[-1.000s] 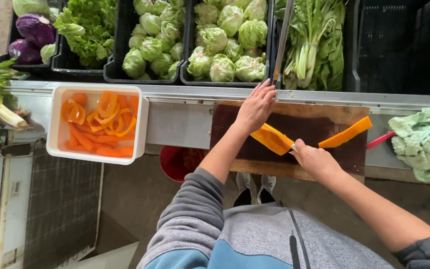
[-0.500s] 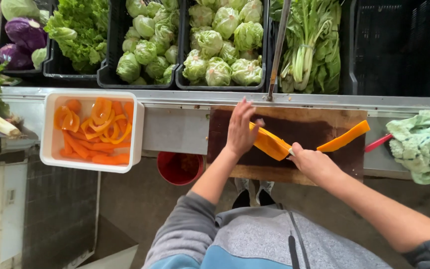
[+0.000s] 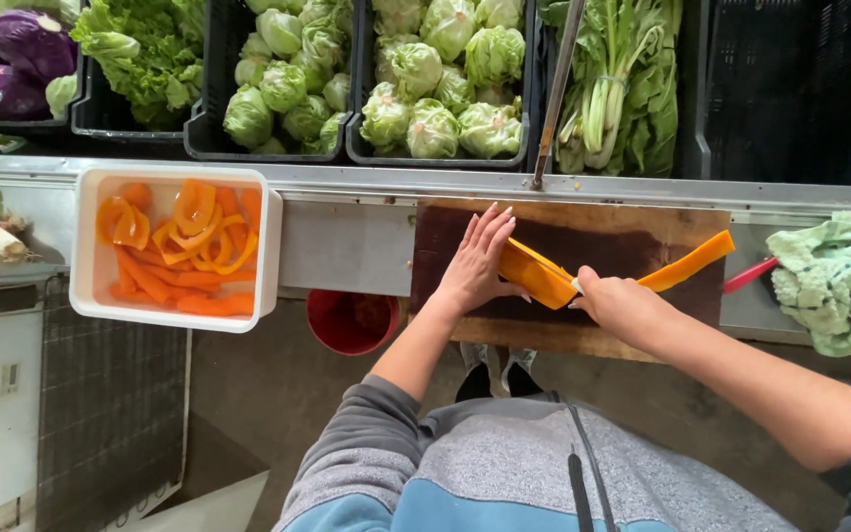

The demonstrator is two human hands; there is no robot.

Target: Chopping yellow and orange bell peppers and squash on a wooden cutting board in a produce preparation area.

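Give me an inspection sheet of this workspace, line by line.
Surface: dark wooden cutting board on a metal counter.
Job's things: orange squash piece under the left hand; right hand grips what looks like a knife, mostly hidden; orange strip beside it.
Clutter: white tray of orange slices; green cloth; red bucket below.
Fingers: left flat on squash, right curled shut.
Cables: nothing seen.
Surroundings: black crates of lettuce, small cabbages, chard, purple cabbage.
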